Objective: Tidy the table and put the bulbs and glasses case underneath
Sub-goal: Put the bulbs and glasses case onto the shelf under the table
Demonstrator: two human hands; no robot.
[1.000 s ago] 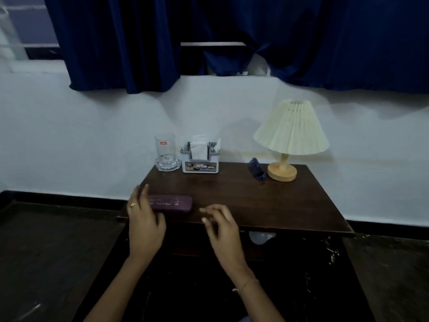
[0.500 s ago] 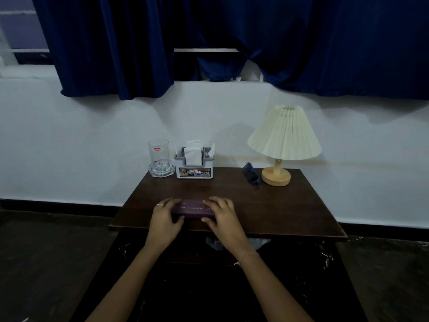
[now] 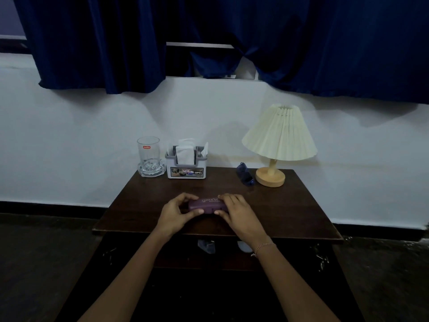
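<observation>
A purple glasses case with pale lettering lies lengthwise near the middle of the dark wooden table. My left hand grips its left end, thumb in front and fingers over the top. My right hand holds its right end the same way. Below the table's front edge, two pale bulbs show on the lower shelf, partly hidden by the tabletop and my right wrist.
Along the back edge stand a clear glass, a grey tissue holder, blue sunglasses and a cream pleated lamp. A white wall and dark blue curtains rise behind; dark floor lies on both sides.
The case lay at the table's left front with both hands near it; both hands closed on it and it now sits farther in, near the table's middle.
</observation>
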